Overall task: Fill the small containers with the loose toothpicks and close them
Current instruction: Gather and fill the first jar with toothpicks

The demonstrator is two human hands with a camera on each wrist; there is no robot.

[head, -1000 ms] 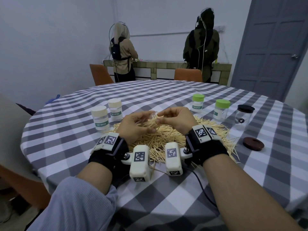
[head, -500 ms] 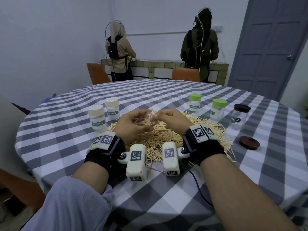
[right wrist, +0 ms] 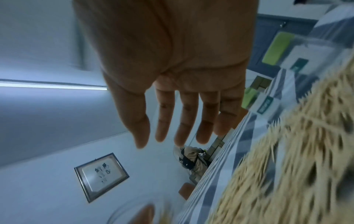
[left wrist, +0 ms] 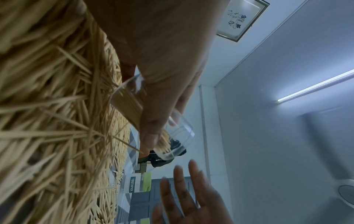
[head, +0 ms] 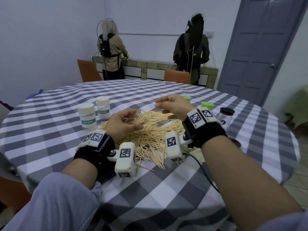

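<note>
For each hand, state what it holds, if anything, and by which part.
The left hand grips a clear container, partly filled with toothpicks, around its side wall. The right hand holds nothing; its fingers are straight.

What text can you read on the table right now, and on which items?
"TOOTHPICK": green band on the near cream-lidded container.
"TOOTHPICK": band on the far cream-lidded container.
"TOOTHPICK": green-lidded container, left wrist view.
Framed wall picture: characters, unreadable.
Wrist markers: square codes, no words.
</note>
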